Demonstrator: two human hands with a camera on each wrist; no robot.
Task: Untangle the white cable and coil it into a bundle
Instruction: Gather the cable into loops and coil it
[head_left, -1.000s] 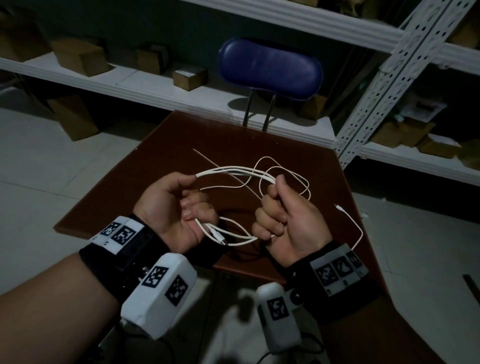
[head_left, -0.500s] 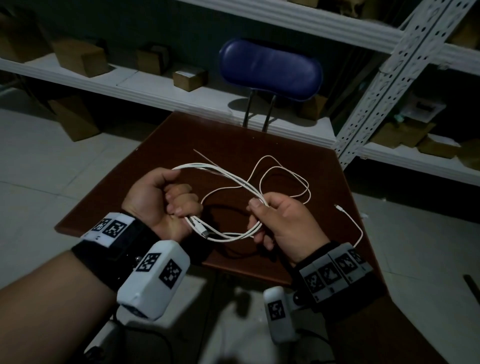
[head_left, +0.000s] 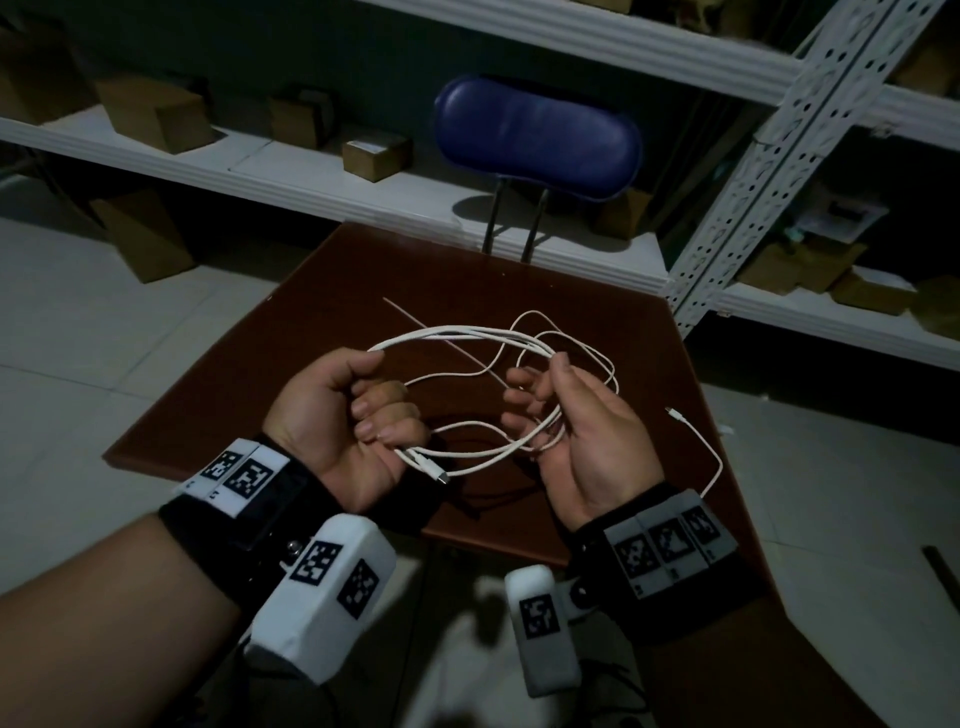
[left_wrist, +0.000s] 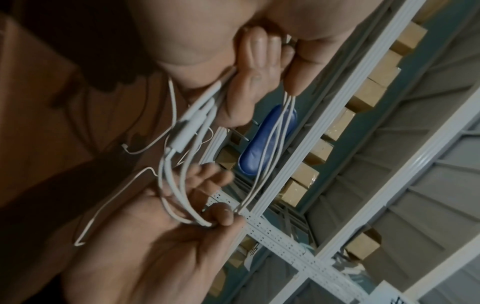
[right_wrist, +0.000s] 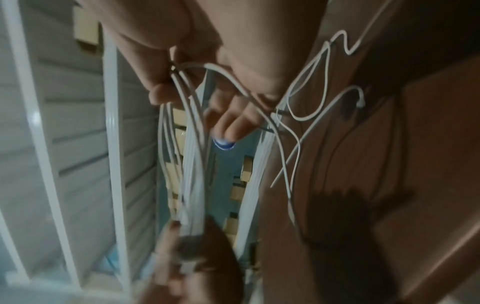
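The white cable (head_left: 447, 329) hangs in several loose loops between my two hands, above the brown table (head_left: 363, 280). My left hand (head_left: 374, 408) grips one side of the loops in a fist, with a connector (head_left: 439, 475) sticking out below it. My right hand (head_left: 545, 405) is turned palm up with its fingers loosely curled. The loops run across that palm, and the thumb pinches the strands (left_wrist: 270, 144) against a finger. The cable's free end, with a small plug (head_left: 675, 414), trails onto the table at the right.
A blue chair (head_left: 535, 135) stands behind the table. White metal shelves (head_left: 311, 176) with cardboard boxes (head_left: 376, 153) run along the back, and a perforated upright (head_left: 748, 171) leans at the right. A thin pale stick (head_left: 410, 317) lies on the table.
My right hand has rolled palm up and spread its fingers, and the loops have widened into a rounder coil. My left hand keeps its grip and has shifted slightly right.
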